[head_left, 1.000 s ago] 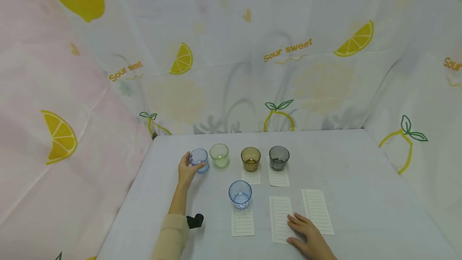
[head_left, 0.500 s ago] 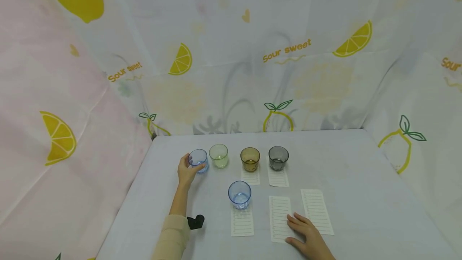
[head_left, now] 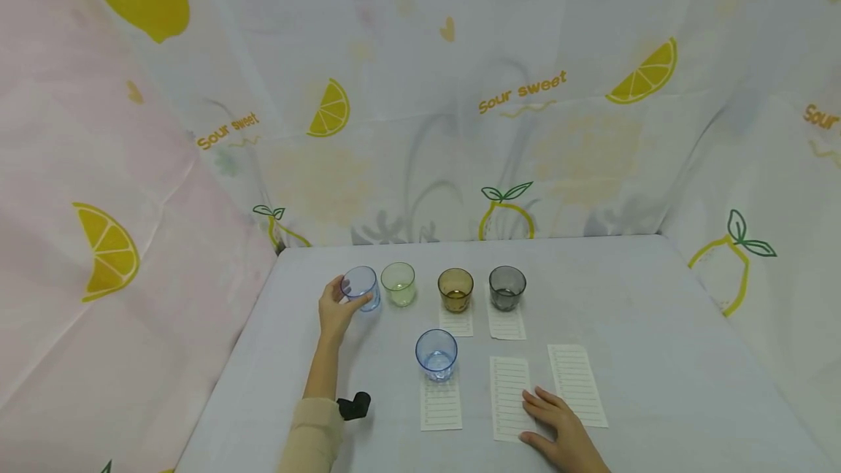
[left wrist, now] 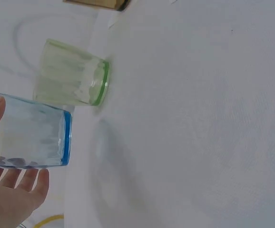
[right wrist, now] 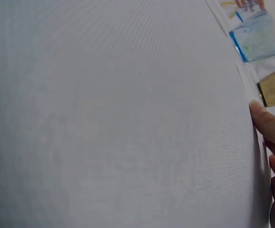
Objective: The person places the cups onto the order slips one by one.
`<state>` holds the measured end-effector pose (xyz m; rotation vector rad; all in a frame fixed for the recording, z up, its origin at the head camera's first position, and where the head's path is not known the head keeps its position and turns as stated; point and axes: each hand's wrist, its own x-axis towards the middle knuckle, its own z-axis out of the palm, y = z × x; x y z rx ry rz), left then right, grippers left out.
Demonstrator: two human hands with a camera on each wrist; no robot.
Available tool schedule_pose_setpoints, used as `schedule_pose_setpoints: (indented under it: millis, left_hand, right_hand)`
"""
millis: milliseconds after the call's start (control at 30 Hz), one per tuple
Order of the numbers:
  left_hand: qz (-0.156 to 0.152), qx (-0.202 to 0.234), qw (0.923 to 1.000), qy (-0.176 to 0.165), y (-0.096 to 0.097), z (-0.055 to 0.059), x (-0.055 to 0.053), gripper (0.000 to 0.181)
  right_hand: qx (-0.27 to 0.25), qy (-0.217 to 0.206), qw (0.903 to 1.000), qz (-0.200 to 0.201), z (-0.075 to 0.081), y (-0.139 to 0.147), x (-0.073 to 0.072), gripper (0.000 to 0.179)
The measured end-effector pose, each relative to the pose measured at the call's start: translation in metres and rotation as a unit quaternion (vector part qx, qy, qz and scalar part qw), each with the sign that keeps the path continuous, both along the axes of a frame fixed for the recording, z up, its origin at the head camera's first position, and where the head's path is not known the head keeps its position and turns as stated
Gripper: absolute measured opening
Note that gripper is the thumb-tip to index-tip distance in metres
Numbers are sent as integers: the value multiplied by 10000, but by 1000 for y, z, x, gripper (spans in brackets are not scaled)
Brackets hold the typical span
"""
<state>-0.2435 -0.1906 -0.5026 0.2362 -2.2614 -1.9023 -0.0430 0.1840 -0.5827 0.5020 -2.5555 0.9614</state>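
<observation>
My left hand grips a blue glass at the back left, thumb on the near side and fingers on the far side. In the left wrist view the held blue glass hangs above the white tabletop, its shadow apart from its base. Right beside it stands a pale green glass. My right hand lies at the front right, fingers loosely spread and holding nothing. Its fingertips overlap the right edge of a lined paper slip. In the right wrist view its thumb shows at the right edge.
An amber glass and a grey glass stand on paper slips along the back. Nearer, a second blue glass sits on the far end of another slip. One more slip lies at right. Lemon-print cloth hangs behind.
Over the last half second my left hand has raised the blue glass slightly and moved a touch to the left. My right hand and the other glasses have stayed put.
</observation>
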Motion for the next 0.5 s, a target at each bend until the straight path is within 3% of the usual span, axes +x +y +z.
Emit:
schedule_pose_setpoints:
  millis: [233, 267, 500]
  left_hand:
    - [-67, 105, 9998, 186, -1, 13, 5, 79]
    - [-114, 165, 9996, 181, 1, 18, 8, 79]
    - [-299, 548, 9975, 334, 4, 29, 11, 79]
  right_hand:
    - [15, -30, 10000, 14, 2, -1, 0, 48]
    - [15, -53, 10000, 12, 2, -1, 0, 48]
    - [26, -56, 10000, -22, 2, -1, 0, 48]
